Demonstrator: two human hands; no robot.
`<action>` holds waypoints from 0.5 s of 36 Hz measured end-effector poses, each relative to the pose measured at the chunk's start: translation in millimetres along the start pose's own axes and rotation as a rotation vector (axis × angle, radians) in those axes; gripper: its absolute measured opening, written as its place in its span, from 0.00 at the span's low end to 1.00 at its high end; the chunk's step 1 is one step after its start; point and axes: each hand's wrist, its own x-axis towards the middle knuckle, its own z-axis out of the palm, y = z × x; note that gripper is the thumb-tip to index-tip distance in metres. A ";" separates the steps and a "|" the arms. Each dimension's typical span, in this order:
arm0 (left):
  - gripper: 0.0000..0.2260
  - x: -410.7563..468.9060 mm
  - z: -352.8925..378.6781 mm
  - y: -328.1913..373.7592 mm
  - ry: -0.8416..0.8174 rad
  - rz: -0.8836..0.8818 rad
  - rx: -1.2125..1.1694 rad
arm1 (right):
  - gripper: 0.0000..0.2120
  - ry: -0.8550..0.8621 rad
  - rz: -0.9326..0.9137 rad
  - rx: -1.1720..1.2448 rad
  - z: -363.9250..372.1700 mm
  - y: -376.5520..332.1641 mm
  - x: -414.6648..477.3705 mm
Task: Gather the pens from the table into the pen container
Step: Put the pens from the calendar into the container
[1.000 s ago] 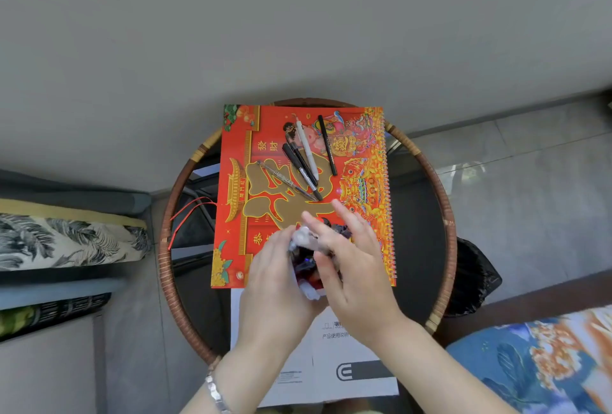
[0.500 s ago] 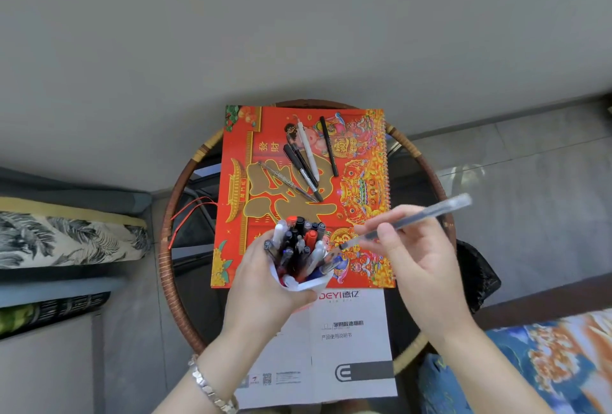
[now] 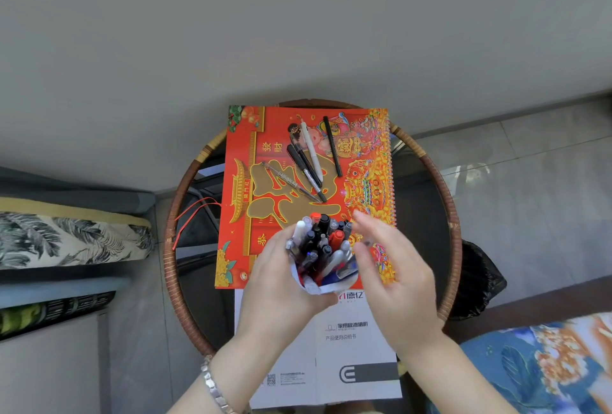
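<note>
My left hand (image 3: pixel 281 278) grips a white pen container (image 3: pixel 326 286) packed with several pens (image 3: pixel 323 244), held above the near part of the table. My right hand (image 3: pixel 394 278) hovers just right of the container with fingers spread and nothing in it. Several loose pens lie further back on a red calendar (image 3: pixel 245 181): a white pen (image 3: pixel 311 150), a thin black pen (image 3: pixel 332 145), two dark pens (image 3: pixel 303 167) and a clear pen (image 3: pixel 288 181).
The round glass table has a woven rattan rim (image 3: pixel 448 201). A white manual (image 3: pixel 347 347) lies at the near edge under my hands. A patterned cushion (image 3: pixel 66 238) is at the left, a blue floral cushion (image 3: pixel 536 360) at the right, a black bag (image 3: pixel 477 281) by the rim.
My right hand held a clear pen beside the container half a second ago; now that pen sits in the container and the hand is open next to it.
</note>
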 end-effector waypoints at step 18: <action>0.34 33.9 -7.7 -19.3 0.052 -0.079 -0.137 | 0.08 -0.052 0.199 0.099 24.9 13.1 59.1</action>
